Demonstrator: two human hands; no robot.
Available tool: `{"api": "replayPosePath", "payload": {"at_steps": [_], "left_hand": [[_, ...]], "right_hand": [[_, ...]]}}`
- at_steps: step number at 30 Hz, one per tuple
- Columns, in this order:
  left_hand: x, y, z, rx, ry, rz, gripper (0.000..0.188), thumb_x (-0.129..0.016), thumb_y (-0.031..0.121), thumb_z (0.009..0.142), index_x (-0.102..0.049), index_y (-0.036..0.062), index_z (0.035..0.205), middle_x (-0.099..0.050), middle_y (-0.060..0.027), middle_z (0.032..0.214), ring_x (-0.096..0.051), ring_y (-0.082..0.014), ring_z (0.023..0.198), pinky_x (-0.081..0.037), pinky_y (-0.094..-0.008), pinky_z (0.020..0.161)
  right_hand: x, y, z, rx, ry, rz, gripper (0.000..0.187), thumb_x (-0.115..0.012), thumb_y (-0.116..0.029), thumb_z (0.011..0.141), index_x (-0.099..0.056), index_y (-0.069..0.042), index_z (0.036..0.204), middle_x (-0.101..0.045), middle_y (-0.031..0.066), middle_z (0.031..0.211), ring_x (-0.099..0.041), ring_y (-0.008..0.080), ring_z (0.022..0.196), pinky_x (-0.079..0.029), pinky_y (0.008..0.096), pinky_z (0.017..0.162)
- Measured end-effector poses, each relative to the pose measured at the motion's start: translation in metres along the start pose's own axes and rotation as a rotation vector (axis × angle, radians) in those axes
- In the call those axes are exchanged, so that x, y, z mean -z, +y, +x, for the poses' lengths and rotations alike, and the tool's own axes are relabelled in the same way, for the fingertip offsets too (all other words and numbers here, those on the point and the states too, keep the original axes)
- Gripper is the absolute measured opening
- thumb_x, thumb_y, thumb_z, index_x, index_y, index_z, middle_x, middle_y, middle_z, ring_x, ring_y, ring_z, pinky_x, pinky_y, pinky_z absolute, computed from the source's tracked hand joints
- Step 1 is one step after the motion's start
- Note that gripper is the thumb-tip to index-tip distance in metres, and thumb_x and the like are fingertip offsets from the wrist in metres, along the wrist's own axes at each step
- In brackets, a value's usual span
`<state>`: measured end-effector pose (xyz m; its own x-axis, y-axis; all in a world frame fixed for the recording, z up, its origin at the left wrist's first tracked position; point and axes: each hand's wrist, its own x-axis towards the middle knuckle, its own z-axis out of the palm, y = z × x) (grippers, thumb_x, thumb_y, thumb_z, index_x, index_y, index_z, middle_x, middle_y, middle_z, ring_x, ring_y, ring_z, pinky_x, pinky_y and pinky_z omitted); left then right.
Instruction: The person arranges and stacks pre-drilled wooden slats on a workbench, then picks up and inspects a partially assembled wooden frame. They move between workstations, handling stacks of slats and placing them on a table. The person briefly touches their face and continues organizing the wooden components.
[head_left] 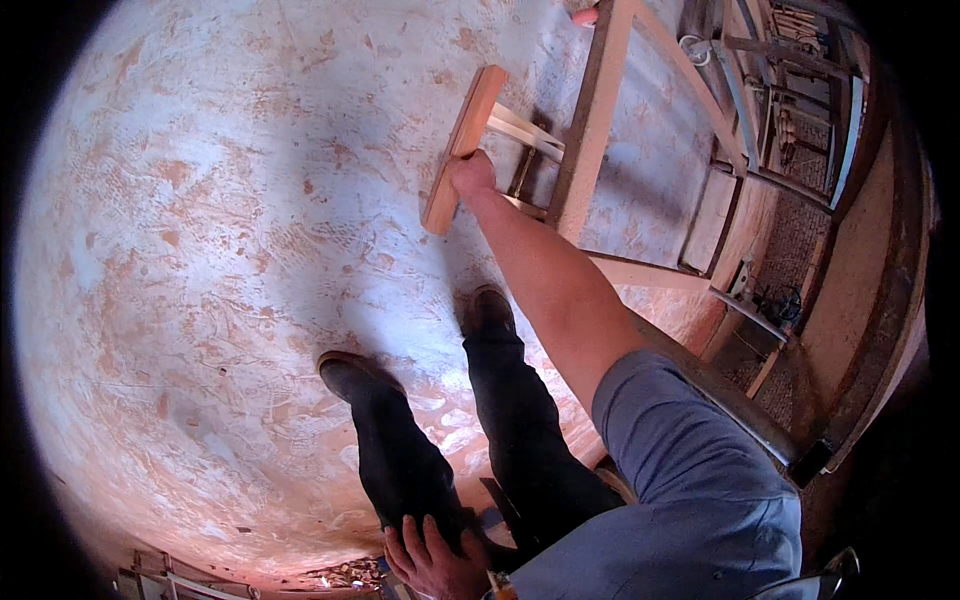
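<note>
A reddish-brown wooden vise jaw (480, 100) stands out from the side of a wooden bench frame (592, 115). Two pale wooden bars (522, 128) and a dark metal rod (521, 172) run between the jaw and the frame. My right hand (473, 174) is closed on the jaw near its middle, the arm stretched far forward. The fingers on the jaw's far side are partly hidden. Low in the view my left hand (433, 556) lies on my dark-trousered leg, fingers spread, holding nothing.
My shoes (358, 374) stand on a pale floor (220, 250) with reddish smears. At the right, wooden frames and a long bench edge (862, 270) curve along the rim, with several tools (797, 35) beyond. Wood scraps (350, 573) lie at the bottom rim.
</note>
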<state>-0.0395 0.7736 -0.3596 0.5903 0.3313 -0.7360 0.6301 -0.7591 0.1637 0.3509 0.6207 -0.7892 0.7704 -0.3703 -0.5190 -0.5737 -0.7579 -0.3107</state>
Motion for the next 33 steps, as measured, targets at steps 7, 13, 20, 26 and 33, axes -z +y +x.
{"api": "replayPosePath", "payload": {"at_steps": [7, 13, 20, 26, 33], "left_hand": [[0.019, -0.006, 0.022, -0.301, 0.075, -0.093, 0.047, -0.066, 0.035, 0.082, -0.062, 0.0057, 0.119, -0.059, -0.0210, 0.123, -0.054, -0.0433, 0.115, -0.044, -0.0561, 0.097], [-0.013, -0.003, -0.001, 0.107, 0.026, -0.013, 0.054, -0.065, 0.034, 0.078, -0.056, 0.0061, 0.123, -0.052, -0.0179, 0.133, -0.038, -0.0431, 0.132, -0.030, -0.0639, 0.107], [0.003, -0.009, 0.022, -0.292, 0.254, 0.016, 0.046, -0.062, 0.037, 0.085, -0.062, 0.0020, 0.115, -0.062, -0.0232, 0.116, -0.057, -0.0460, 0.110, -0.046, -0.0572, 0.094], [0.011, -0.005, 0.025, -0.260, 0.192, 0.019, 0.046, -0.063, 0.036, 0.085, -0.061, 0.0051, 0.119, -0.060, -0.0254, 0.121, -0.057, -0.0464, 0.111, -0.045, -0.0598, 0.096], [0.005, 0.002, 0.007, -0.077, 0.087, 0.002, 0.052, -0.067, 0.030, 0.078, -0.056, 0.0031, 0.121, -0.055, -0.0183, 0.129, -0.042, -0.0424, 0.128, -0.030, -0.0606, 0.107]], "right_hand": [[-0.001, 0.015, -0.042, 0.256, -0.139, -0.022, 0.050, -0.066, -0.032, 0.084, -0.055, 0.002, 0.120, -0.068, 0.0214, 0.103, -0.066, 0.0364, 0.098, -0.052, 0.0448, 0.085], [-0.004, -0.007, -0.042, 0.129, -0.214, 0.296, 0.046, -0.073, -0.024, 0.077, -0.060, -0.003, 0.116, -0.069, 0.0183, 0.101, -0.068, 0.0328, 0.092, -0.054, 0.0411, 0.078], [-0.035, 0.022, -0.047, 0.368, -0.159, 0.222, 0.042, -0.077, -0.024, 0.073, -0.063, 0.001, 0.104, -0.068, 0.0191, 0.097, -0.067, 0.0306, 0.090, -0.053, 0.0386, 0.080], [-0.056, 0.020, -0.107, 0.696, -0.177, -0.162, 0.050, -0.076, -0.027, 0.073, -0.059, 0.001, 0.110, -0.063, 0.0236, 0.097, -0.062, 0.0441, 0.092, -0.050, 0.0499, 0.083], [-0.015, -0.038, -0.152, 0.804, -0.623, -0.131, 0.046, -0.071, -0.025, 0.077, -0.058, -0.001, 0.113, -0.065, 0.0226, 0.101, -0.062, 0.0405, 0.095, -0.050, 0.0465, 0.084]]}}
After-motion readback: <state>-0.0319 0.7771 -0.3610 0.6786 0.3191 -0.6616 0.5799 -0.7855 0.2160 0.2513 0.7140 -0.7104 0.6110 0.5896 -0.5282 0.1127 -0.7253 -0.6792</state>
